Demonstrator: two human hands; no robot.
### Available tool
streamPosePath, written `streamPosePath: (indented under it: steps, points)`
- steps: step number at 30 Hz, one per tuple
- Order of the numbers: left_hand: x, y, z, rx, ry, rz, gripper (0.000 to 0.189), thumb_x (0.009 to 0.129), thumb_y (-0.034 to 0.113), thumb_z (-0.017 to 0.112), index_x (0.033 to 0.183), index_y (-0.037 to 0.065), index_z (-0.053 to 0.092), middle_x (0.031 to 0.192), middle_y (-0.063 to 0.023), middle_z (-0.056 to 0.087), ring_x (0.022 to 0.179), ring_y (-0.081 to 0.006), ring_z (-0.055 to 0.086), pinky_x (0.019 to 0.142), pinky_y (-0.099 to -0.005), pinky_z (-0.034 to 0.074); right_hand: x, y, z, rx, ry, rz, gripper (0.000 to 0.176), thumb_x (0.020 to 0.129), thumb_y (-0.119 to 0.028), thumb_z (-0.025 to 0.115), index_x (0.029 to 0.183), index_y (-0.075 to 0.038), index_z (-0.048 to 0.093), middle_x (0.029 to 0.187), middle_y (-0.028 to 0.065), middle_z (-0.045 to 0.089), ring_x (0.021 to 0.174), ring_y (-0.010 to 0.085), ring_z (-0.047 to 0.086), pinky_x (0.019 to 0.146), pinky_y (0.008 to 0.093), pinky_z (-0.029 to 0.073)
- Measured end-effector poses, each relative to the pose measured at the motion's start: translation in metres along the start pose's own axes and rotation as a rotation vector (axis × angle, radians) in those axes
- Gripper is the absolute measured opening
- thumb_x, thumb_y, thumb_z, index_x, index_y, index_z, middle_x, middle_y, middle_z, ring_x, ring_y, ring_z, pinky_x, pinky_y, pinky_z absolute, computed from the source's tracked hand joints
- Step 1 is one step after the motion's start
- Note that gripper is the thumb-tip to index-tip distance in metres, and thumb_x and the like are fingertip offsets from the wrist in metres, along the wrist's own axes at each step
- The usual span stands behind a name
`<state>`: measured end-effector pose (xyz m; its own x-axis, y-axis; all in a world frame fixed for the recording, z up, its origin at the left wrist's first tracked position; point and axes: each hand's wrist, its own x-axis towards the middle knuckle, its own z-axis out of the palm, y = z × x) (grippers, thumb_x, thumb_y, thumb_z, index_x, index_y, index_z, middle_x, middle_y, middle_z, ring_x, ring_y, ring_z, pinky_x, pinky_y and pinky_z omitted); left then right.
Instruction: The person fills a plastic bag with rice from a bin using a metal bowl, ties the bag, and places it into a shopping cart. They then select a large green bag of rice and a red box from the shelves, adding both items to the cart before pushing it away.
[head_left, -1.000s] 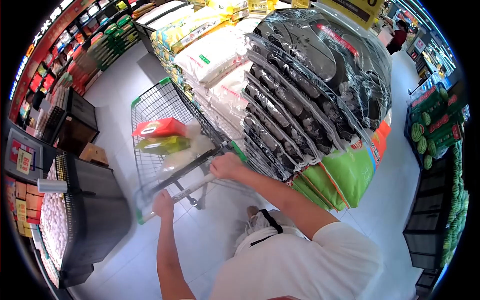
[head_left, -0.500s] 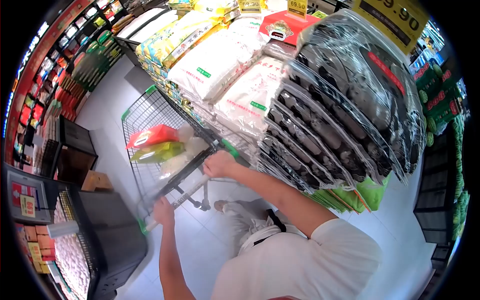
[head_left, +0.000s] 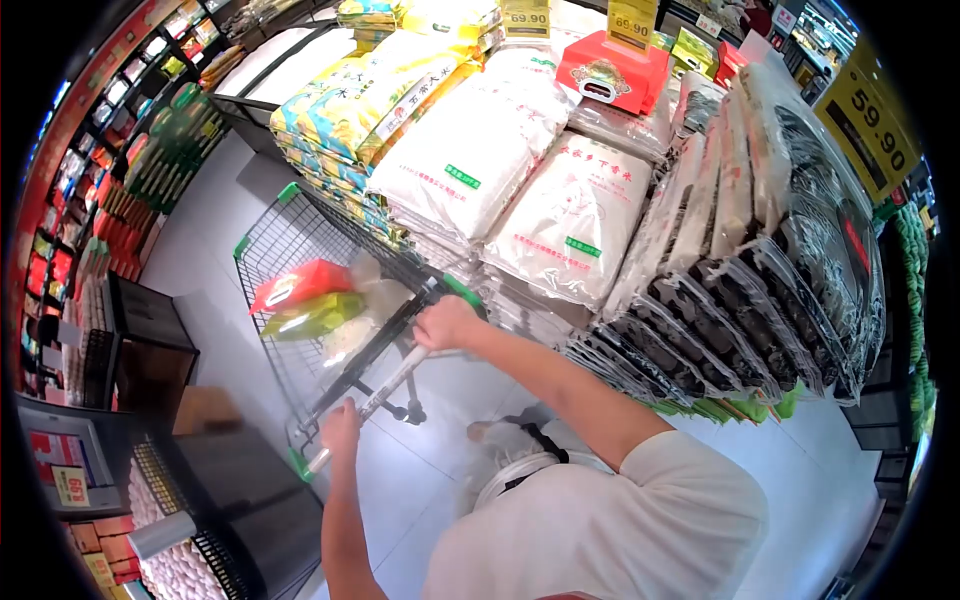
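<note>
Both my hands are closed around the handle (head_left: 392, 383) of a wire shopping cart (head_left: 300, 232) with green corner pieces. My left hand (head_left: 341, 428) grips the handle's near-left end. Farther along, my right hand (head_left: 447, 323) holds the other end, close to a green corner. Inside the cart lie a red package (head_left: 298, 286), a yellow-green bag (head_left: 312, 316) and a clear plastic bag (head_left: 347, 340) with pale contents. The cart stands beside stacked white rice sacks (head_left: 570, 215).
Yellow-and-blue rice bags (head_left: 345, 105) are piled ahead. A red carton (head_left: 612, 78) rests on the white sacks. Dark plastic-wrapped packs (head_left: 740, 320) lean at the right. A dark bin (head_left: 235, 490) stands near the cart's left end. Shelves of goods (head_left: 125, 190) line the far left.
My view has shifted, with the sacks and dark packs now farther right and the left-hand bin lower. Both hands stay on the cart handle, and the cart's contents look unchanged.
</note>
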<state>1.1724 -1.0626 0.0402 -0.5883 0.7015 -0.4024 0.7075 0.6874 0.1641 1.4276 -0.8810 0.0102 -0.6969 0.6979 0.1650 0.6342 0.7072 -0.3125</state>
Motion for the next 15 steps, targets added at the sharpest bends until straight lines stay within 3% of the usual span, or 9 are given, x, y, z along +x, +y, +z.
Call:
streamPosePath:
  steps: [1, 2, 6, 8, 15]
  points:
    - [0.026, -0.01, 0.003, 0.074, 0.048, 0.083, 0.066, 0.091, 0.053, 0.027, 0.086, 0.008, 0.075, 0.08, -0.0158, 0.071, 0.087, -0.0358, 0.068, 0.082, -0.0458, 0.048, 0.013, -0.001, 0.002, 0.001, 0.005, 0.011, 0.046, 0.088, -0.042, 0.046, 0.066, -0.009, 0.069, 0.063, 0.0111, 0.066, 0.06, 0.0323, 0.066, 0.059, 0.0448, 0.053]
    - [0.051, -0.022, 0.002, 0.086, -0.06, 0.109, 0.065, 0.091, 0.052, 0.028, 0.084, 0.009, 0.076, 0.082, -0.0124, 0.072, 0.089, -0.034, 0.067, 0.082, -0.0441, 0.048, 0.026, -0.001, 0.003, -0.004, 0.012, 0.017, 0.046, 0.088, -0.042, 0.046, 0.066, -0.009, 0.069, 0.063, 0.0112, 0.066, 0.06, 0.0324, 0.066, 0.059, 0.045, 0.053]
    - [0.115, -0.035, -0.016, 0.124, -0.182, 0.159, 0.064, 0.091, 0.051, 0.028, 0.08, 0.01, 0.075, 0.088, -0.0105, 0.074, 0.094, -0.0321, 0.067, 0.087, -0.0423, 0.047, 0.081, -0.005, 0.008, -0.018, -0.033, 0.04, 0.046, 0.088, -0.043, 0.046, 0.067, -0.009, 0.069, 0.065, 0.0115, 0.067, 0.062, 0.0329, 0.066, 0.06, 0.0462, 0.053]
    - [0.136, -0.036, -0.028, 0.235, -0.148, 0.23, 0.064, 0.092, 0.051, 0.028, 0.08, 0.01, 0.076, 0.088, -0.0108, 0.074, 0.095, -0.0321, 0.067, 0.088, -0.0426, 0.046, 0.107, -0.006, 0.008, -0.002, -0.063, 0.065, 0.044, 0.087, -0.043, 0.046, 0.068, -0.009, 0.068, 0.067, 0.0115, 0.068, 0.063, 0.0336, 0.066, 0.061, 0.0465, 0.053]
    - [0.217, -0.031, -0.076, 0.063, -0.167, 0.026, 0.065, 0.094, 0.053, 0.031, 0.079, 0.01, 0.077, 0.086, -0.0073, 0.074, 0.097, -0.0298, 0.067, 0.09, -0.0409, 0.047, 0.206, -0.002, 0.028, -0.016, -0.032, 0.014, 0.049, 0.088, -0.044, 0.043, 0.068, -0.009, 0.07, 0.064, 0.0113, 0.067, 0.06, 0.0328, 0.066, 0.059, 0.0462, 0.053]
